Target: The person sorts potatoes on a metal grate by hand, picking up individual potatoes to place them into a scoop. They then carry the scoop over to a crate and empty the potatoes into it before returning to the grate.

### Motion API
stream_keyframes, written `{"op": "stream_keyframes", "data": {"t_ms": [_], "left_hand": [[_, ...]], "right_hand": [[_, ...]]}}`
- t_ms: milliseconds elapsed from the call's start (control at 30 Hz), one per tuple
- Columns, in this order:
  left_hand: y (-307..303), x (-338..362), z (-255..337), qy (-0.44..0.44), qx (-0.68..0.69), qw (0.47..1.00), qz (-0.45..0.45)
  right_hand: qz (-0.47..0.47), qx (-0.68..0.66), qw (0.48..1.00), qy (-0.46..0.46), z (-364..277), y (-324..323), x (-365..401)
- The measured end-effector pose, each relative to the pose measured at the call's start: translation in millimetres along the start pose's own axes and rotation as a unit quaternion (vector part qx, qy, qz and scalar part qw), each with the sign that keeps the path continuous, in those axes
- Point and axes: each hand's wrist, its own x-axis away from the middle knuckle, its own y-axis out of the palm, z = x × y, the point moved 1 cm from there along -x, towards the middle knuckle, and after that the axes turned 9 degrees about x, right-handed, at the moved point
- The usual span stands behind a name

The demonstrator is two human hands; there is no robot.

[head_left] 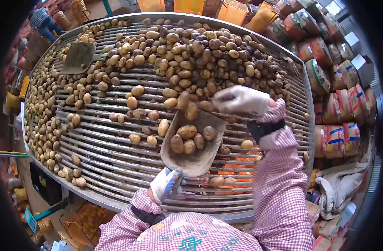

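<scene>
My left hand (166,184), in a white and blue glove, grips the near end of a worn grey scoop (168,155). Several potatoes (187,132) lie inside the scoop. Two more potatoes (191,111), somewhat blurred, are at its far lip. My right hand (241,100), in a pale glove, is just beyond the scoop's far right corner. Its fingers are bent, slightly smeared and apart from the thumb, with no potato visible between them. A loose potato (206,106) lies just left of its fingertips. The large potato pile (216,58) rises behind both hands.
A slatted metal sorting table (103,144) with a raised rim spreads under everything. Another scoop (78,57) lies at its far left among potatoes. Filled sacks (342,140) are stacked along the right. At the back left a person (43,21) bends near sacks.
</scene>
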Motion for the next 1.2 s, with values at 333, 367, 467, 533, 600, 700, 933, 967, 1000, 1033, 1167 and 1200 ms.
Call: {"op": "stream_keyframes", "data": {"t_ms": [333, 367, 467, 533, 600, 700, 933, 967, 1000, 1033, 1167, 1200], "left_hand": [[0.2, -8.4, -8.7, -0.004, -0.012, 1.0, 0.0], [-0.6, -9.4, -9.4, -0.006, -0.012, 1.0, -0.002], [0.3, -7.0, -3.5, -0.009, -0.008, 1.0, -0.004], [-0.3, -6.0, -3.2, -0.003, 0.006, 1.0, -0.003], [-3.8, -7.8, -7.9, -0.006, 0.012, 1.0, -0.004], [-8.4, -10.6, -13.9, 0.001, 0.021, 1.0, -0.019], [-18.0, 3.7, -8.8, -0.011, 0.016, 1.0, -0.011], [-20.7, 5.4, -8.6, -0.033, -0.013, 0.999, -0.021], [-21.0, 5.8, -13.1, -0.019, 0.004, 1.0, -0.013], [-19.3, 9.4, -10.5, -0.022, -0.006, 1.0, 0.0], [-21.2, 18.1, -8.1, -0.042, -0.024, 0.999, 0.01], [-20.8, 20.3, -9.4, -0.042, -0.027, 0.999, 0.008]], "right_hand": [[0.198, -0.106, 0.974, 0.015, 2.2, 28.5, 31.1], [0.202, -0.049, 0.978, 0.019, 3.3, 35.0, 21.5], [0.139, 0.051, 0.989, 0.008, 0.3, 51.0, 5.9], [0.096, -0.018, 0.995, 0.006, 3.0, 61.7, 8.3], [-0.001, -0.035, 0.999, -0.013, 3.3, 65.8, 19.0], [-0.028, -0.046, 0.999, -0.01, -10.5, 67.1, 44.8], [0.218, -0.148, 0.957, 0.123, 26.0, 63.2, 72.6], [0.217, -0.12, 0.958, 0.143, 31.8, 64.7, 74.2], [0.215, -0.091, 0.958, 0.165, 38.6, 67.3, 76.3], [0.243, -0.076, 0.959, 0.126, 48.9, 74.5, 78.3], [0.288, -0.089, 0.947, 0.114, 66.3, 86.0, 80.0], [0.291, -0.089, 0.946, 0.115, 65.6, 83.2, 77.3]]}}
